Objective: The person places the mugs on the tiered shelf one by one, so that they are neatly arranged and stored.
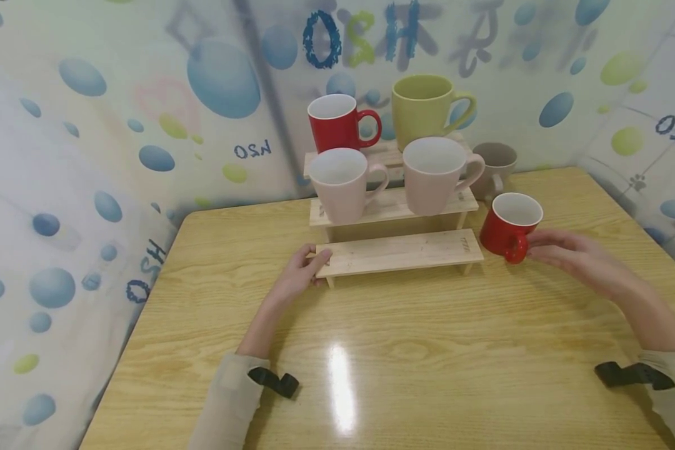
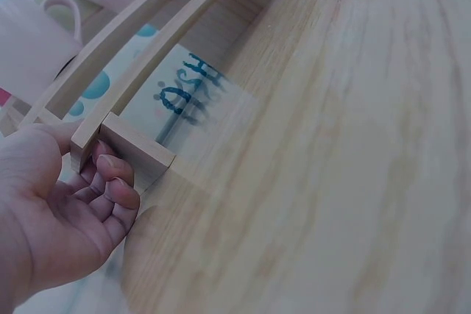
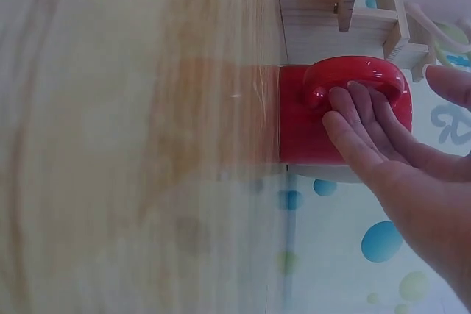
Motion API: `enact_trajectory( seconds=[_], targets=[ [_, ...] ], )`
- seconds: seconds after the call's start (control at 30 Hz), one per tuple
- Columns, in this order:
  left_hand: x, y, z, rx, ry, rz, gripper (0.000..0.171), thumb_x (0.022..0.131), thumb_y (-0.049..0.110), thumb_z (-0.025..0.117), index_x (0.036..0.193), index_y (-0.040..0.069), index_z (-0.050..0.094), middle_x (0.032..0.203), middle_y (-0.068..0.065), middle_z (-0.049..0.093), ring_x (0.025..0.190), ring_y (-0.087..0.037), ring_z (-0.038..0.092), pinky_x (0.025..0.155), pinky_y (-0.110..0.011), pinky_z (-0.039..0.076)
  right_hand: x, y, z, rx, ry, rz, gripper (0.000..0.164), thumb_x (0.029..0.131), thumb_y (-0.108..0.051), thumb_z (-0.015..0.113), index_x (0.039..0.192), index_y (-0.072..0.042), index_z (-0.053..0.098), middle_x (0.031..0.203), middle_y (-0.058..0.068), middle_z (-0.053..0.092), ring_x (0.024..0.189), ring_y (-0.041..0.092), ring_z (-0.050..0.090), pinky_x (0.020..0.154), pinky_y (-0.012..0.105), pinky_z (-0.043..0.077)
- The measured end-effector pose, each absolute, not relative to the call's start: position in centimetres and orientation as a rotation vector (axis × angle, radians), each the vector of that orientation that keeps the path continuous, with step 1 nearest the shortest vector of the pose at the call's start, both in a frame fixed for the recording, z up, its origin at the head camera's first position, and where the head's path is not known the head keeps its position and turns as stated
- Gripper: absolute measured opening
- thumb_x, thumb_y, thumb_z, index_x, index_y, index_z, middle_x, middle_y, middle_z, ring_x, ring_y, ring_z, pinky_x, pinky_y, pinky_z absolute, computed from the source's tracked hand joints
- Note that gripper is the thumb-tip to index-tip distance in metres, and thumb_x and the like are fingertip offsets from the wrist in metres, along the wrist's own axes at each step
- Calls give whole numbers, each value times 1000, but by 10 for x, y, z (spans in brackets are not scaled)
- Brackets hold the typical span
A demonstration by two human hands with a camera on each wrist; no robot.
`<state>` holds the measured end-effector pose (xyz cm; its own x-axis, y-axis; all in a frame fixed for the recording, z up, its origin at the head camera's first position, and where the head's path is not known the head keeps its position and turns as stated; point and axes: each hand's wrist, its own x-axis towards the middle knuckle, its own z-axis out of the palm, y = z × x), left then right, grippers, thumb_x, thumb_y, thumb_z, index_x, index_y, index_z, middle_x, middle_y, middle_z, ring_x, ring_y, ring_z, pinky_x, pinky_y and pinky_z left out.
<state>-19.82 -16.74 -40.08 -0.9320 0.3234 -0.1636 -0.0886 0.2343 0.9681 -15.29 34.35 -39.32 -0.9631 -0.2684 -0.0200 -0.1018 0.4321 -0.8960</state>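
My left hand (image 1: 295, 275) pinches the left end of the lowest step of a three-tier wooden mug rack (image 1: 399, 253), thumb on top and fingers curled beneath, as the left wrist view shows. A red mug (image 1: 496, 232) with a white inside stands upright on the table beside the rack's right end, its handle (image 3: 360, 66) towards me. My right hand (image 1: 582, 256) reaches it from the right. In the right wrist view, the fingers (image 3: 360, 126) lie against the mug at the handle's opening, nearly straight, while the thumb (image 3: 450, 86) stands apart.
Two pale pink mugs (image 1: 340, 190) stand on the middle step. Another red mug (image 1: 334, 128) and a yellow-green mug (image 1: 422, 115) occupy the top step. Behind the rack's right end is a greyish mug (image 1: 486, 172). Patterned curtains (image 1: 225, 81) surround the wooden table (image 1: 427, 362).
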Motion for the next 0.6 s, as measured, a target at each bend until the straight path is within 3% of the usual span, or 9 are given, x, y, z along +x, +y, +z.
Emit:
enact_trajectory(
  seconds=[0.17,0.33,0.6],
  targets=[
    [-208,-172,-421,204,2178,1770,35,106,38,54,104,8,35,102,-5,58,64,-17,45,62,-29,41,-155,340,-392,-306,2524,-1501,35,105,-15,54,133,5,54,116,-16,66,106,-1,59,85,13,45],
    [-209,-172,-422,202,2166,1775,32,107,36,53,105,9,36,103,-3,58,64,-18,44,62,-30,41,-158,335,-393,-307,2522,-1474,34,105,-18,55,131,5,58,115,-11,69,105,0,61,86,13,45],
    [-207,-171,-423,207,2181,1778,42,103,45,56,105,9,34,104,-7,57,65,-16,45,63,-28,41,-161,332,-394,-239,2431,-1540,36,106,-18,54,131,9,57,115,-9,71,106,-1,61,87,13,47]
  ],
)
